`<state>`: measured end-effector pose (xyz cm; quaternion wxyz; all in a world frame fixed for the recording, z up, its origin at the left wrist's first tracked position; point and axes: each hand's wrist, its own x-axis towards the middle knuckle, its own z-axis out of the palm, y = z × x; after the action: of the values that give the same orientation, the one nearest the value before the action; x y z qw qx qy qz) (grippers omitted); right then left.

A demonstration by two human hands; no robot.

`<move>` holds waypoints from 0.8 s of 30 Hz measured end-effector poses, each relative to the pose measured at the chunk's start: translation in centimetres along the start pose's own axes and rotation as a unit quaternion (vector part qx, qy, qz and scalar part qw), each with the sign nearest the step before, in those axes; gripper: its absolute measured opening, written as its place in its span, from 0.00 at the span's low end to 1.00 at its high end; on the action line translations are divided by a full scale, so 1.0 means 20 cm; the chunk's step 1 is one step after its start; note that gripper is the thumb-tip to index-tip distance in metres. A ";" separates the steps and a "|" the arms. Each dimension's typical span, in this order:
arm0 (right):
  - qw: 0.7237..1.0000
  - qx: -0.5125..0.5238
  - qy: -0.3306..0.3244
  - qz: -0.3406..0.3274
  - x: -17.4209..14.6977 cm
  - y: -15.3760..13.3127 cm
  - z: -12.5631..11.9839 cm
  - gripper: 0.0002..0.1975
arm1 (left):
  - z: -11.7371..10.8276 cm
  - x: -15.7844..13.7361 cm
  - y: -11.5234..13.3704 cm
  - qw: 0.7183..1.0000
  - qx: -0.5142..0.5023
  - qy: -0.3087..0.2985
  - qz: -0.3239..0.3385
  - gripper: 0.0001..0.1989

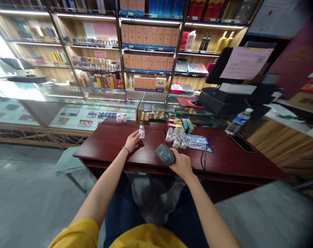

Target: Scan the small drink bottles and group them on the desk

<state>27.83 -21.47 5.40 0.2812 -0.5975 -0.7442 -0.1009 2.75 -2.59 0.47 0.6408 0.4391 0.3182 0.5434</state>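
Observation:
My left hand [131, 140] holds a small clear bottle [141, 132] upright above the dark red table [223, 155]. My right hand [181, 164] grips a grey handheld barcode scanner [164, 154], its head turned toward the left hand. Two similar small bottles [121, 118] stand at the table's far left edge. A cluster of several more bottles [175, 137] and coloured packets [181, 123] lies just beyond the scanner, with flat plastic-wrapped packs [199, 142] to their right.
A black phone [242, 143] and a lying water bottle [238, 121] are on the table's right. Behind it run glass display counters [68, 103], a till with screen [231, 93] and shelves of boxes [148, 38]. A wooden counter [280, 141] flanks the right.

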 end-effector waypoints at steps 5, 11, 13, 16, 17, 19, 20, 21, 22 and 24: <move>0.998 -0.014 0.038 0.041 -0.07 0.08 -0.06 0.20 | 0.03 -0.01 -0.01 0.998 0.047 -0.010 0.027 0.24; 0.991 -0.044 0.081 0.099 -0.15 0.19 -0.13 0.18 | 0.24 -0.02 -0.12 0.987 0.154 0.003 0.054 0.24; 0.989 -0.048 0.089 0.106 -0.18 0.21 -0.16 0.19 | 0.35 -0.03 -0.16 0.979 0.194 -0.005 0.062 0.23; 0.988 -0.051 0.090 0.114 -0.21 0.22 -0.20 0.18 | 0.49 -0.04 -0.20 0.964 0.255 -0.016 0.077 0.21; 0.988 -0.051 0.089 0.117 -0.23 0.23 -0.22 0.17 | 0.53 -0.04 -0.21 0.958 0.274 -0.022 0.081 0.20; 0.987 -0.052 0.087 0.124 -0.25 0.24 -0.24 0.17 | 0.59 -0.05 -0.24 0.946 0.310 -0.034 0.090 0.19; 0.987 -0.053 0.086 0.127 -0.27 0.25 -0.25 0.17 | 0.62 -0.05 -0.26 0.940 0.326 -0.038 0.095 0.19; 0.986 -0.054 0.086 0.130 -0.28 0.26 -0.26 0.17 | 0.64 -0.05 -0.28 0.934 0.340 -0.040 0.099 0.19; 0.986 -0.056 0.086 0.133 -0.30 0.27 -0.26 0.17 | 0.66 -0.05 -0.30 0.929 0.353 -0.039 0.102 0.19; 0.985 -0.059 0.085 0.136 -0.33 0.30 -0.28 0.18 | 0.69 -0.04 -0.33 0.920 0.375 -0.032 0.109 0.19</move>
<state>35.91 -28.04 5.34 0.3189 -0.6978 -0.6221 -0.1561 17.61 -6.52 0.09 0.3758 0.6966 0.4278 0.4365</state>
